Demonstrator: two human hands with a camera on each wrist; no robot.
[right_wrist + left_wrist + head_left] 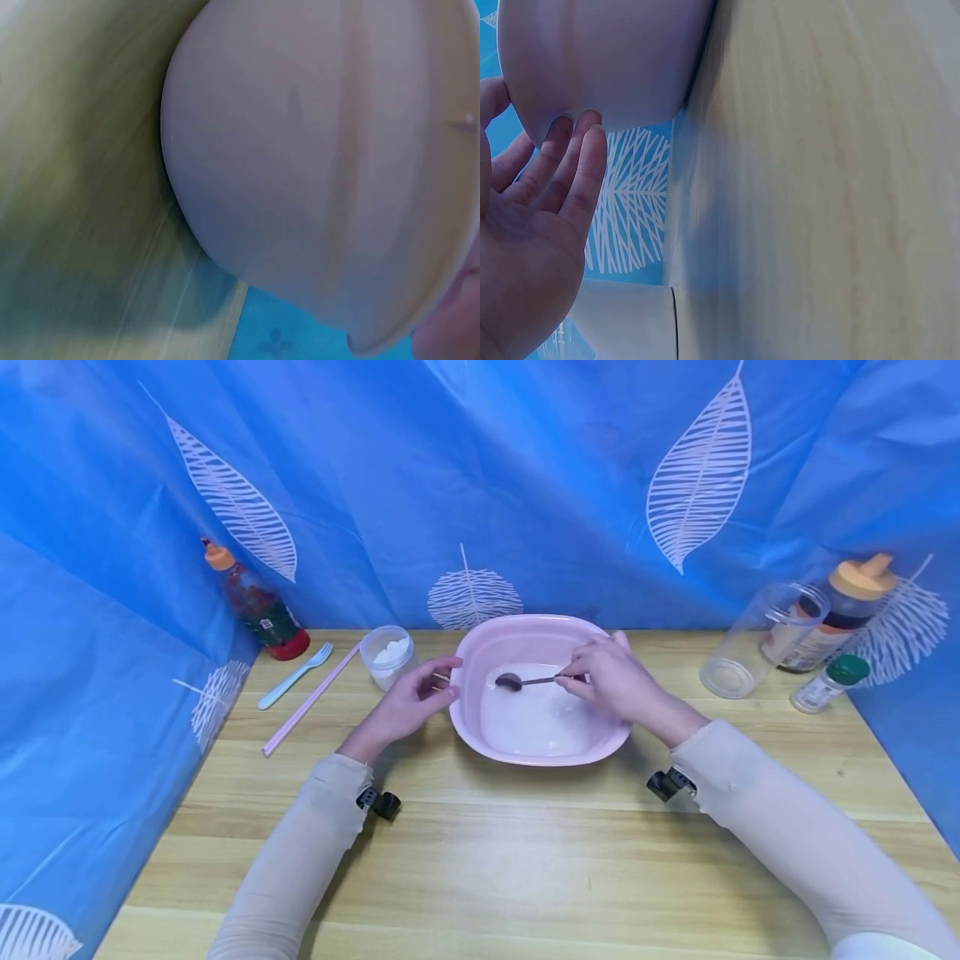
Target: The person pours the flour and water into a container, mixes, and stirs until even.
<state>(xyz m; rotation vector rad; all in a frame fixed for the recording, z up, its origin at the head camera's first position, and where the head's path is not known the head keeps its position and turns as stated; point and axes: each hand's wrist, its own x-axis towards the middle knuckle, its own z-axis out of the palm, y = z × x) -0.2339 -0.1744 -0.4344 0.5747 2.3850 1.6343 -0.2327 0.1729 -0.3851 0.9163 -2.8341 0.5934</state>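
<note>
Head view only: basin interior. Pink basin (517, 647), upright on the wooden table (495, 860), holding white contents (525, 727); dark spoon (516, 682), bowl end a little to 9 o'clock of the basin's centre, slightly blurred.
Around the basin, same view: lidless jar (387, 670) of white matter, green-and-red bottle (266, 610), blue fork (296, 677) and pink sticks (311, 702), all between 9 and 10 o'clock; clear cup (750, 635), orange-capped bottle (834, 617) and green-capped shaker (821, 689), between 2 and 3.
Left wrist view only: palm side of the left hand (411, 700), fingertips (592, 120) against the basin's outer wall; side of the jar at 7 o'clock of frame.
Right wrist view only: basin's outer wall, close, ridged below the rim; blurred edge of the right hand (609, 672) at 4 o'clock of frame.
Grip, left: relaxed, fingers apart, touching the basin at 9 o'clock.
Grip, right: thumb and fingers pinching the spoon handle, above the basin's 2-to-3 o'clock side.
</note>
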